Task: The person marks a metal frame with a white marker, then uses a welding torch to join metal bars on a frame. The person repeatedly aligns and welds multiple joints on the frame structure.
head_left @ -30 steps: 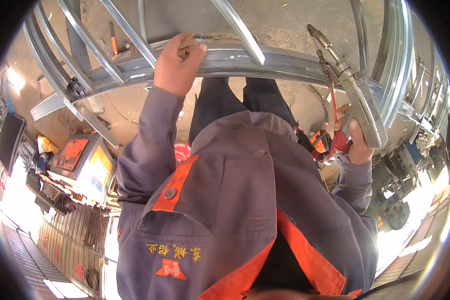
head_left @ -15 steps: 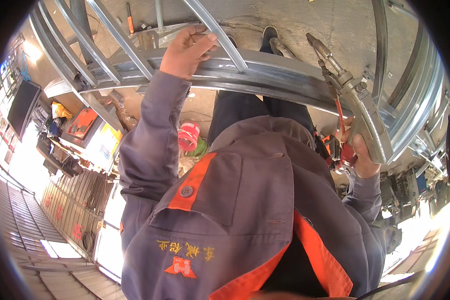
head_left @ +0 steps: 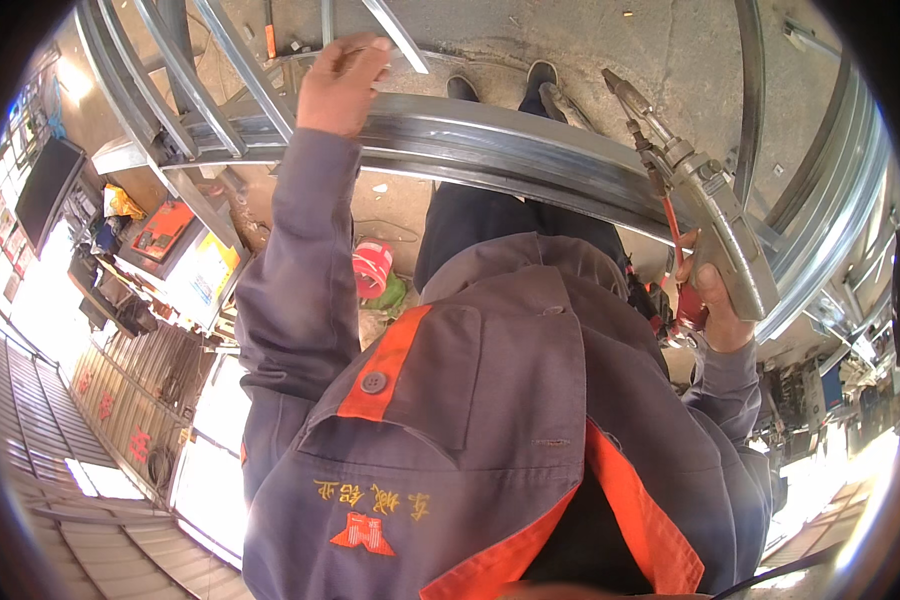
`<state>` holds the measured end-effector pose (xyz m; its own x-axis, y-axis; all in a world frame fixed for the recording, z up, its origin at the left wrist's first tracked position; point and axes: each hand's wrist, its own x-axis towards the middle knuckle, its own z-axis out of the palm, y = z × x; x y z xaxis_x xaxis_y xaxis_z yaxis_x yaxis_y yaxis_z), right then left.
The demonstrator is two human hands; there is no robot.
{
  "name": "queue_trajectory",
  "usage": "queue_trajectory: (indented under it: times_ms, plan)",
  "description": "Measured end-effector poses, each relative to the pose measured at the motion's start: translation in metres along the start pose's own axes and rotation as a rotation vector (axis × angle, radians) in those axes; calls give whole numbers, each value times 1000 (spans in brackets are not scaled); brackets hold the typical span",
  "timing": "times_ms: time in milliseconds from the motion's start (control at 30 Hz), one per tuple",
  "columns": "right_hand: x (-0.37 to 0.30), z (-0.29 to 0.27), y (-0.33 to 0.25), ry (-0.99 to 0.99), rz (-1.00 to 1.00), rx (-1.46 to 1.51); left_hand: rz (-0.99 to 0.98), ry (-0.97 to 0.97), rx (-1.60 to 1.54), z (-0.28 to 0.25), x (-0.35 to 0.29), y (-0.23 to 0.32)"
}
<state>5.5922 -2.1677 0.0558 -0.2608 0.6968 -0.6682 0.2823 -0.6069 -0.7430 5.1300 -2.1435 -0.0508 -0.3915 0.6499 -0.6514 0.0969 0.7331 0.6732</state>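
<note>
My left hand (head_left: pixel 338 88) is raised over the far side of a broad metal rail (head_left: pixel 490 140), fingers loosely curled and slightly smeared, with a gap between them. Just beyond its fingertips is a loose thin metal bar (head_left: pixel 402 40), its near end past the rail; no grip on it shows. My right hand (head_left: pixel 722 318) is closed round the rear of a gun-shaped grey metal tool (head_left: pixel 712 195). Its slim nozzle points up and away, and a red part lies along its side. The fingers behind the tool are mostly hidden.
Several metal bars (head_left: pixel 245 65) cross the rail at left. Curved metal lengths (head_left: pixel 840 215) lie at right. A red bucket (head_left: pixel 372 266) stands on the floor below the rail. A bench with an orange-red case (head_left: pixel 162 232) is at far left. My shoes (head_left: pixel 541 72) show beyond the rail.
The loose bar's near end has left the rail and now appears farther off, up and left. My left hand has moved left and slightly up. My right hand keeps its hold on the tool.
</note>
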Motion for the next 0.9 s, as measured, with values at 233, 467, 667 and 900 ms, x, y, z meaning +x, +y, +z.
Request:
queue_trajectory:
  times_ms: [233,467,667,900]
  plan:
    - [3,4,0,8,7,24,126,120,375,-46,-38,-9]
    - [2,13,-5,33,14,-16,480,-7,933,-76,-54,-42]
    - [-3,26,-9,71,20,-32,622,-293,1149,-95,-24,-47]
    - [-12,42,-9,89,19,-15,952,-452,1220,-95,-7,-42]
